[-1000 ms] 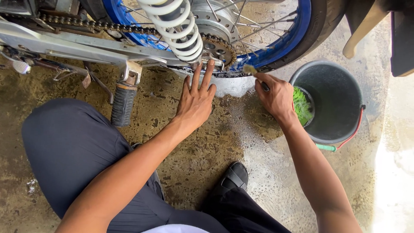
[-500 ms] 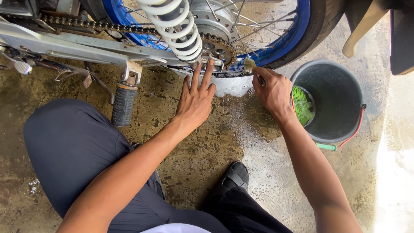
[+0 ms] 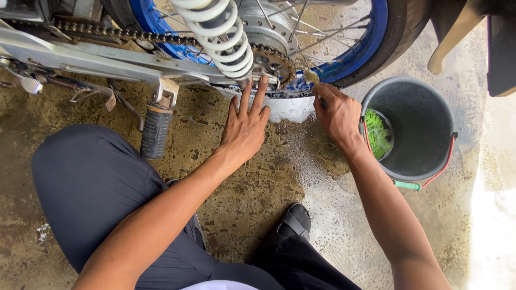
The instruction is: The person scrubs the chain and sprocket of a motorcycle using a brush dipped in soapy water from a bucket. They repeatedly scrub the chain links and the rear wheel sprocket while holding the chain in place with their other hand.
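Observation:
I crouch beside a motorcycle's rear wheel with a blue rim and black tyre. My right hand grips a small brush, its bristles against the rear sprocket and drive chain. My left hand reaches forward with fingers spread, fingertips touching the underside of the swingarm near the white coil spring. Soapy foam lies on the ground under the sprocket.
A dark bucket with a red handle and a green item inside stands right of my right hand. A black rubber footpeg hangs below the grey swingarm. The concrete floor is wet. My dark-trousered knee is at left.
My right hand has moved the brush a little up and left along the sprocket. The left hand has stayed in place on the frame.

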